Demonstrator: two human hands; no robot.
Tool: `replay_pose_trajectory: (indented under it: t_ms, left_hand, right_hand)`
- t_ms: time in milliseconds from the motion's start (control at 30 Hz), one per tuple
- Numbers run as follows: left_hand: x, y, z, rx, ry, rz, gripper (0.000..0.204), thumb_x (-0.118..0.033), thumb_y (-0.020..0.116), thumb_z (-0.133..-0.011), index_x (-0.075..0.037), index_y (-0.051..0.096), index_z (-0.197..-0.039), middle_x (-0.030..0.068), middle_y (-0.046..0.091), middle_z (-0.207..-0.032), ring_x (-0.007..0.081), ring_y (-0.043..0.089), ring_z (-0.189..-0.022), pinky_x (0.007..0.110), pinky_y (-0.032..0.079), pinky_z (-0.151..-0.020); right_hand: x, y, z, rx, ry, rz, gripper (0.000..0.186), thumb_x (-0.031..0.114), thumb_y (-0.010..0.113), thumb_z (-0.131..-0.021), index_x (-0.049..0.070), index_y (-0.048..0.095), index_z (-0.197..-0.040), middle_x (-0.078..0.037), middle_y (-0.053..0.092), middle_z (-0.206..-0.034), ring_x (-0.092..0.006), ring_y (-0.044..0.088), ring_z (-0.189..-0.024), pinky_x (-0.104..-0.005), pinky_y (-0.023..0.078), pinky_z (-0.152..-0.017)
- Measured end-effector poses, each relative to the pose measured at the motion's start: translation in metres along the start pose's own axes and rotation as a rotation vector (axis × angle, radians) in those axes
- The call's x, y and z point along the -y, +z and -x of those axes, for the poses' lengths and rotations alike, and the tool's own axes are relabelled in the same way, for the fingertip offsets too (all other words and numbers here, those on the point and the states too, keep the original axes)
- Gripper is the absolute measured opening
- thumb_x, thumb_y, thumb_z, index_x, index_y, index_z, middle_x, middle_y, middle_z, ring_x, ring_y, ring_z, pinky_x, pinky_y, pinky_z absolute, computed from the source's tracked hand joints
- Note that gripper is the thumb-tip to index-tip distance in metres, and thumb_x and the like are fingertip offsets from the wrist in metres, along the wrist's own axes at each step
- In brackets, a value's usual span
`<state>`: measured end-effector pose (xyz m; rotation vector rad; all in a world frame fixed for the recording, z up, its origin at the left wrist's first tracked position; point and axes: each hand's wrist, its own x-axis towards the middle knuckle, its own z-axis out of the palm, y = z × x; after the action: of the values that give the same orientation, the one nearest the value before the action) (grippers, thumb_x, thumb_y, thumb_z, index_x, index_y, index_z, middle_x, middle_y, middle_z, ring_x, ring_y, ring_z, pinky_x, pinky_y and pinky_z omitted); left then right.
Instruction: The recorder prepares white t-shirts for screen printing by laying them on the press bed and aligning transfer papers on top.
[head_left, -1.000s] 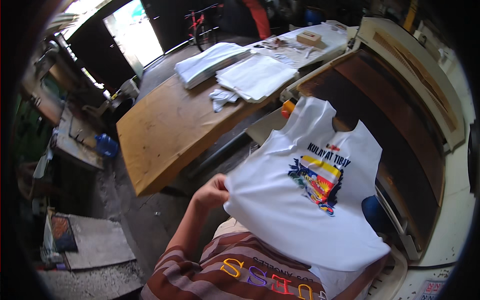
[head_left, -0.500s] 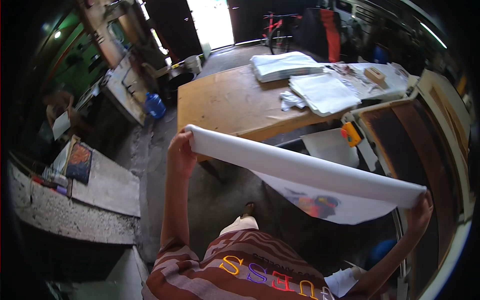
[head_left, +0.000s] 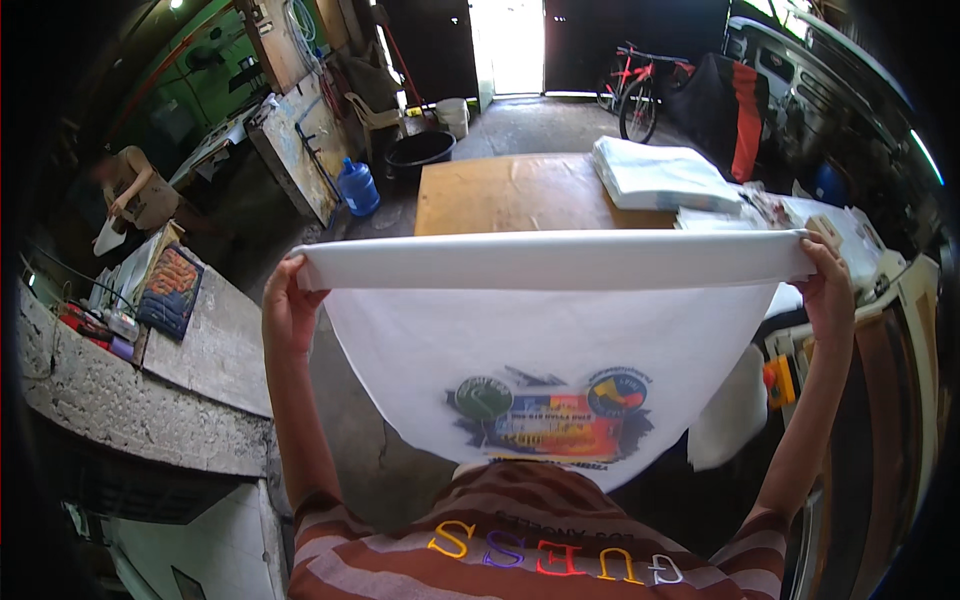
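A white printed fabric piece (head_left: 550, 330) is stretched out in the air by both my hands, its long upper edge folded into a band. My left hand (head_left: 295, 300) grips the band's left end with closed fingers, and my right hand (head_left: 826, 275) pinches the right end. A colourful print with two round emblems shows through the lower half. Behind the fabric is a wooden table (head_left: 480, 190) bearing a stack of white fabric (head_left: 660, 170). An orange-yellow device (head_left: 783, 382) sits below my right hand, beside a brown-topped press (head_left: 880, 400).
A person (head_left: 140, 180) works in the left room. A concrete ledge (head_left: 210, 370) with a patterned mat (head_left: 172, 290) runs along my left. Further back are a water jug (head_left: 358, 190), a black tub (head_left: 420, 150), a red bicycle (head_left: 637, 100) and a doorway (head_left: 510, 45).
My view has turned from the press toward the table and doorway. My right hand has come into view gripping the fabric, which both hands have raised, levelled and spread with its edge folded.
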<state>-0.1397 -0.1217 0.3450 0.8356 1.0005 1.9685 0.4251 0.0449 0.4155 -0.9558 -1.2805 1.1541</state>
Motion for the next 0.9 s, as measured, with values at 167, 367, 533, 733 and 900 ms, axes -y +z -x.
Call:
replay_pose_trajectory:
  t_ms: [167, 367, 533, 733, 900]
  left_hand:
    - [0.044, -0.04, -0.139, -0.041, -0.435, -0.156, 0.02, -0.02, 0.059, -0.077, -0.007, 0.059, -0.092, 0.0042, 0.059, -0.092, 0.0184, 0.057, -0.088, 0.036, 0.049, -0.081]
    - [0.037, -0.012, -0.336, 0.014, 0.137, -0.05, 0.026, -0.015, 0.054, -0.081, 0.001, 0.052, -0.1, 0.0115, 0.055, -0.1, 0.0226, 0.056, -0.092, 0.037, 0.051, -0.081]
    - [0.002, 0.034, -0.339, 0.023, 0.383, 0.141, 0.026, -0.018, 0.049, -0.086, 0.002, 0.05, -0.102, 0.0123, 0.054, -0.104, 0.0224, 0.055, -0.097, 0.038, 0.049, -0.086]
    - [0.092, -0.027, -0.293, 0.061, 0.132, -0.172, 0.024, -0.025, 0.053, -0.085, -0.005, 0.054, -0.099, 0.0042, 0.056, -0.095, 0.0126, 0.055, -0.086, 0.026, 0.048, -0.072]
    - [0.213, -0.066, -0.22, -0.199, -0.22, -0.272, 0.017, -0.023, 0.056, -0.081, -0.014, 0.057, -0.095, -0.0036, 0.059, -0.085, 0.0069, 0.055, -0.077, 0.022, 0.048, -0.061]
  right_hand:
    - [-0.055, 0.082, -0.133, 0.239, 0.057, 0.184, 0.017, 0.015, 0.058, -0.076, 0.003, 0.058, -0.088, -0.007, 0.055, -0.083, -0.0198, 0.057, -0.079, -0.0398, 0.052, -0.069]
    - [-0.09, 0.147, -0.315, -0.033, -0.193, -0.233, 0.013, 0.01, 0.054, -0.08, 0.004, 0.058, -0.091, -0.006, 0.059, -0.087, -0.0155, 0.058, -0.079, -0.028, 0.049, -0.068]
    - [-0.06, 0.15, -0.307, -0.06, -0.41, -0.329, 0.021, 0.014, 0.052, -0.085, 0.001, 0.057, -0.099, -0.01, 0.058, -0.099, -0.0196, 0.057, -0.092, -0.0306, 0.05, -0.076]
    - [-0.179, 0.134, -0.27, -0.236, -0.073, -0.185, 0.023, 0.021, 0.056, -0.08, 0.007, 0.058, -0.098, 0.0, 0.055, -0.087, -0.0083, 0.052, -0.074, -0.0203, 0.043, -0.06]
    - [-0.301, 0.114, -0.226, -0.312, 0.139, -0.038, 0.012, 0.015, 0.055, -0.081, 0.012, 0.058, -0.093, 0.002, 0.056, -0.079, -0.0083, 0.053, -0.068, -0.0195, 0.041, -0.05]
